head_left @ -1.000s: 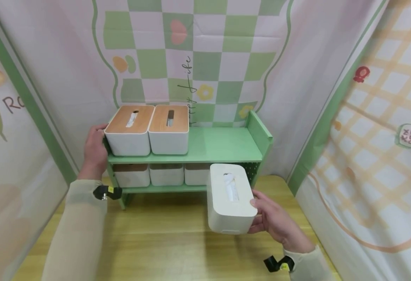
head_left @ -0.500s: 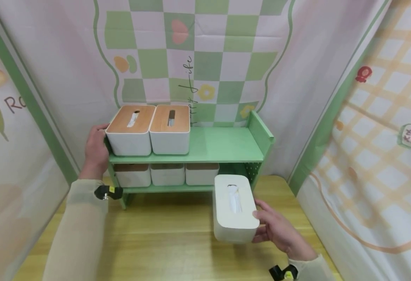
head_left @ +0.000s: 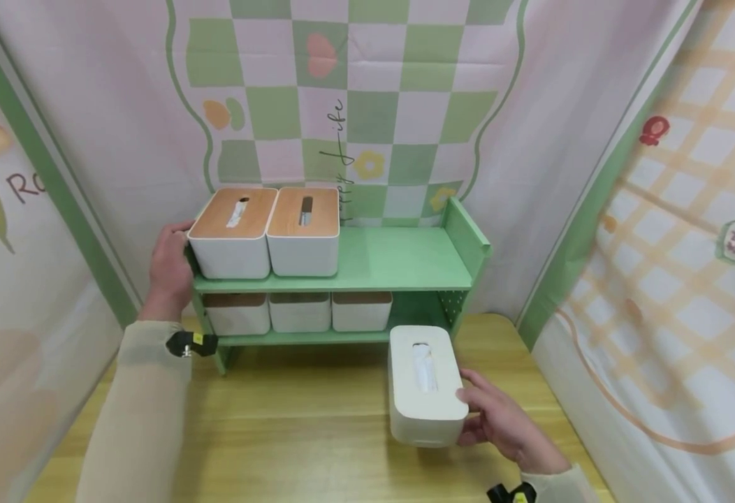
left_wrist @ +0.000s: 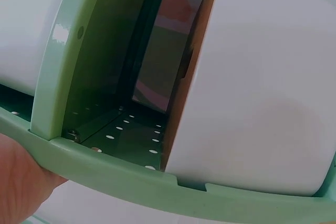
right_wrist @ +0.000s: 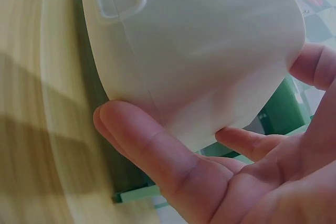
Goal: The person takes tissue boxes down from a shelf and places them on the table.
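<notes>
2 hands are at work, in pale sleeves. The right hand holds a white box by its right side, fingers spread apart along the wall, thumb at the edge of the lid; the right wrist view shows the fingertips pressed to the box. This box is in front of the lower right part of a green shelf, above the wooden table; whether its base touches the wood, the pictures do not tell. White tissue shows in its slot. The left hand touches the left end of the shelf, just beside the upper boxes; how tightly its fingers close there cannot be told, since they are partly hidden. On the top tier, 2 wood-lidded boxes stand side by side, and 3 more boxes sit in a row below.
</notes>
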{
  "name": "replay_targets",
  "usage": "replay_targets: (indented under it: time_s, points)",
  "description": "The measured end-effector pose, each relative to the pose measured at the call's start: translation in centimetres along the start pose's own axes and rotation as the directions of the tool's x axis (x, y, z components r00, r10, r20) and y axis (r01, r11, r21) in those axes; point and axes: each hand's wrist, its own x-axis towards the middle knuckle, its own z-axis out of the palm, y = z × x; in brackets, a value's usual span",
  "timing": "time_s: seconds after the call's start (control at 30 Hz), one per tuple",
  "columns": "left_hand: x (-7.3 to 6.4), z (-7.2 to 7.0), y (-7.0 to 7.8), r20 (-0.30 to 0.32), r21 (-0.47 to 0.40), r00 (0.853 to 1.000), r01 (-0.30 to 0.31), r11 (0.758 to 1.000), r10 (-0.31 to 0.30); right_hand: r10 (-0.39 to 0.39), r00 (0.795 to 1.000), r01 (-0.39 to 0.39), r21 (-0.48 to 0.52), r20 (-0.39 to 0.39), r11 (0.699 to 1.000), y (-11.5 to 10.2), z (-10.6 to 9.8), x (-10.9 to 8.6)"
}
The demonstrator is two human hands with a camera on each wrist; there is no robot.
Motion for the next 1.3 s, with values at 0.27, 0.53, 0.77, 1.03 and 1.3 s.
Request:
replay_targets:
  time_s: [0.27,0.53,0.77,1.03,1.3]
  points:
    - [0.1,-0.1,0.0,0.017,-0.012,1.000,0.016,1.000,-0.016,0.013,1.000,-0.013,0.006,-0.012,1.000,1.2,-0.7,0.0]
    - [-0.1,-0.1,0.0,0.020,-0.036,1.000,0.025,0.999,-0.025,0.040,0.999,-0.040,0.002,-0.027,0.999,2.9,-1.7,-0.4]
    - [0.0,0.0,-0.1,0.009,-0.054,1.000,0.015,0.998,-0.015,0.079,0.994,-0.080,-0.011,-0.069,0.997,4.2,-2.3,-0.7]
    - [0.0,0.1,-0.1,0.007,-0.059,1.000,0.018,0.998,-0.017,0.096,0.992,-0.098,-0.020,-0.077,0.995,5.2,-2.8,-0.6]
    - [0.1,0.2,-0.2,-0.009,-0.051,1.000,-0.005,0.999,0.005,0.118,0.988,-0.122,-0.032,-0.098,0.992,5.6,-3.0,-0.6]
